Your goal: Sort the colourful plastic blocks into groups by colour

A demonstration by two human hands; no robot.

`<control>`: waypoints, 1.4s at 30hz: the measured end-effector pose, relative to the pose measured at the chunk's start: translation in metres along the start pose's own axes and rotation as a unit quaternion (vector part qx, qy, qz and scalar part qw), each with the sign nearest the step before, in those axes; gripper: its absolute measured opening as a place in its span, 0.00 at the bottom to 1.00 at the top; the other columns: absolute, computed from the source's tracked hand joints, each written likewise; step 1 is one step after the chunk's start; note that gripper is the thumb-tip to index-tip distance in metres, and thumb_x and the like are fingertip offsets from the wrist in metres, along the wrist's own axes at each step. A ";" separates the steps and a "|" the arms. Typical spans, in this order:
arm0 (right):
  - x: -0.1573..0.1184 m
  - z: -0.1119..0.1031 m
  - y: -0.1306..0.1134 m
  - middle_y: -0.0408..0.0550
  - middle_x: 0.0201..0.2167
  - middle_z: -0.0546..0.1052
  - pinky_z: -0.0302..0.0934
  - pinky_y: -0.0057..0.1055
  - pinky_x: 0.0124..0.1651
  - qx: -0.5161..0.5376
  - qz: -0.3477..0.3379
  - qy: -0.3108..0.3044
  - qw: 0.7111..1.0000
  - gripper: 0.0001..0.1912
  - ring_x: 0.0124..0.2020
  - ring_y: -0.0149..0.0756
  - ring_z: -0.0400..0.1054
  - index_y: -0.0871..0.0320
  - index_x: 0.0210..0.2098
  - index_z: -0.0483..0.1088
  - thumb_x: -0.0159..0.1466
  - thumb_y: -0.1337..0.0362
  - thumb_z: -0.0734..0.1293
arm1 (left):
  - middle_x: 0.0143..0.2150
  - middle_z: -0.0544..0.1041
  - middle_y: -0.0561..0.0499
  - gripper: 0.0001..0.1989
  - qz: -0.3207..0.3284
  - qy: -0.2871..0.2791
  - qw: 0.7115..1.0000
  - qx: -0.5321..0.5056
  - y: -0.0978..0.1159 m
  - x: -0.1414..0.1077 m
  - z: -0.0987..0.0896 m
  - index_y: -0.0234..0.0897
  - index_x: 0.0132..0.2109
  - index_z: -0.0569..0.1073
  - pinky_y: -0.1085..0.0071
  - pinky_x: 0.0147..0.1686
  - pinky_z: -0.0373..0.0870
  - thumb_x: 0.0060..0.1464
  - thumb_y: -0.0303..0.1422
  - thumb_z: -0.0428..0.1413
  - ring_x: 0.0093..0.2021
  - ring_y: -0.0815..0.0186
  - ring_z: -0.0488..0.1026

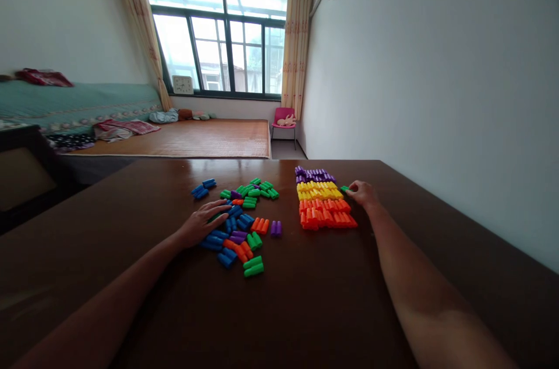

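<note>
On the brown table [279, 311] my left hand [204, 221] lies with its fingers spread over a loose pile of small plastic pieces, blue [212, 241], green [253, 266], orange [260, 226] and purple [276, 229]. Something green shows between its fingers. To the right, pieces lie in rows by colour: purple [314, 175] at the back, yellow [319, 190] in the middle, orange [326, 213] nearest me. My right hand [361, 193] pinches a green piece [345, 189] beside the right end of the yellow rows.
Two blue clusters [201, 191] lie at the pile's far left. Beyond the table are a low bed [209, 139] with cloths, a pink chair [283, 117] holding a soft toy, and a window. A white wall rises on the right.
</note>
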State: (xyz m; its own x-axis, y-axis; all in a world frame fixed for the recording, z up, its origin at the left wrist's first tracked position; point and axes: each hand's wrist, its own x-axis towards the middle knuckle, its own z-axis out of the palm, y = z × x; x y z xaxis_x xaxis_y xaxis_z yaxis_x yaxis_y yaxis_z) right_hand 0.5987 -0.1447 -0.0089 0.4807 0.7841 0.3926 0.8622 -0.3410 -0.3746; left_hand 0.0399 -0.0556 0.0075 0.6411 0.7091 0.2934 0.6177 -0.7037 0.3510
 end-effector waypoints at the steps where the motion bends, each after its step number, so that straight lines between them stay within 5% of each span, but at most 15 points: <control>1: 0.000 0.001 0.000 0.46 0.28 0.76 0.58 0.29 0.33 -0.019 -0.006 -0.009 1.000 0.09 0.30 0.34 0.69 0.57 0.28 0.72 0.53 0.57 0.70 | 0.63 0.67 0.50 0.30 0.000 -0.001 1.000 -0.001 0.000 0.000 0.000 0.45 0.57 0.72 0.59 0.63 0.58 0.59 0.56 0.42 0.63 0.56 0.62; 6: 0.005 -0.001 0.008 0.49 0.37 0.78 0.60 0.30 0.39 -0.058 -0.053 0.009 0.997 0.14 0.36 0.36 0.69 0.56 0.38 0.75 0.56 0.55 0.69 | 0.66 0.62 0.48 0.34 -0.017 0.042 0.999 -0.003 -0.002 0.001 0.002 0.43 0.60 0.69 0.57 0.64 0.56 0.59 0.57 0.39 0.65 0.54 0.58; 10: 0.002 0.001 0.011 0.46 0.46 0.77 0.60 0.34 0.45 -0.097 -0.104 -0.035 0.989 0.16 0.45 0.41 0.66 0.47 0.47 0.75 0.60 0.55 0.66 | 0.66 0.63 0.52 0.32 -0.016 0.035 0.999 0.019 -0.002 0.001 0.003 0.48 0.59 0.70 0.55 0.64 0.55 0.59 0.57 0.38 0.65 0.54 0.58; 18: -0.003 0.004 0.003 0.54 0.41 0.75 0.60 0.35 0.42 -0.168 -0.040 -0.005 0.985 0.21 0.45 0.45 0.65 0.49 0.45 0.76 0.61 0.45 0.63 | 0.64 0.66 0.53 0.31 -0.018 0.029 0.999 0.035 -0.004 0.000 0.009 0.48 0.56 0.73 0.59 0.63 0.57 0.59 0.57 0.37 0.64 0.57 0.61; 25: -0.001 -0.006 -0.002 0.56 0.38 0.74 0.62 0.37 0.41 -0.074 -0.035 0.086 0.993 0.26 0.40 0.44 0.68 0.58 0.44 0.75 0.61 0.44 0.62 | 0.65 0.65 0.51 0.30 -0.034 0.015 0.999 0.036 -0.001 0.000 0.009 0.47 0.57 0.72 0.58 0.63 0.56 0.61 0.55 0.37 0.64 0.57 0.60; 29: 0.002 -0.039 -0.063 0.55 0.37 0.75 0.63 0.37 0.40 0.063 -0.121 0.123 0.983 0.22 0.32 0.39 0.69 0.61 0.42 0.74 0.63 0.49 0.60 | 0.65 0.64 0.51 0.30 -0.047 0.004 0.998 0.044 0.004 0.001 0.009 0.47 0.58 0.71 0.58 0.63 0.57 0.60 0.54 0.39 0.64 0.56 0.60; 33: -0.037 -0.053 -0.173 0.50 0.39 0.77 0.64 0.33 0.41 0.170 -0.277 -0.001 0.946 0.17 0.33 0.35 0.70 0.57 0.44 0.74 0.65 0.55 0.60 | 0.64 0.65 0.51 0.28 -0.047 0.016 0.998 0.038 0.004 0.001 0.011 0.48 0.57 0.72 0.59 0.63 0.56 0.61 0.53 0.40 0.64 0.58 0.60; 37: -0.087 -0.018 -0.261 0.50 0.43 0.77 0.64 0.32 0.45 0.146 -0.424 -0.160 0.879 0.15 0.41 0.37 0.71 0.54 0.49 0.73 0.63 0.59 0.64 | 0.64 0.65 0.52 0.26 -0.039 0.025 0.999 0.026 0.004 0.000 0.013 0.48 0.57 0.72 0.58 0.63 0.56 0.61 0.52 0.42 0.64 0.57 0.60; 42: -0.093 0.028 -0.307 0.55 0.49 0.75 0.59 0.35 0.53 0.046 -0.423 -0.204 0.882 0.17 0.50 0.41 0.68 0.58 0.51 0.71 0.63 0.66 0.64 | 0.63 0.67 0.51 0.25 -0.042 0.029 0.999 0.008 0.008 -0.002 0.009 0.48 0.55 0.74 0.58 0.62 0.58 0.60 0.52 0.44 0.62 0.56 0.62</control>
State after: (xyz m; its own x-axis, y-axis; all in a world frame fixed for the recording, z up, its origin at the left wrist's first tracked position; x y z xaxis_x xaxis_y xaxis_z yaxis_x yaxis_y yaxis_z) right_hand 0.2850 -0.0984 0.0465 -0.4412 0.8656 0.2369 0.8591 0.4837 -0.1672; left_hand 0.0480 -0.0632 0.0019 0.5600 0.7666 0.3141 0.6757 -0.6420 0.3623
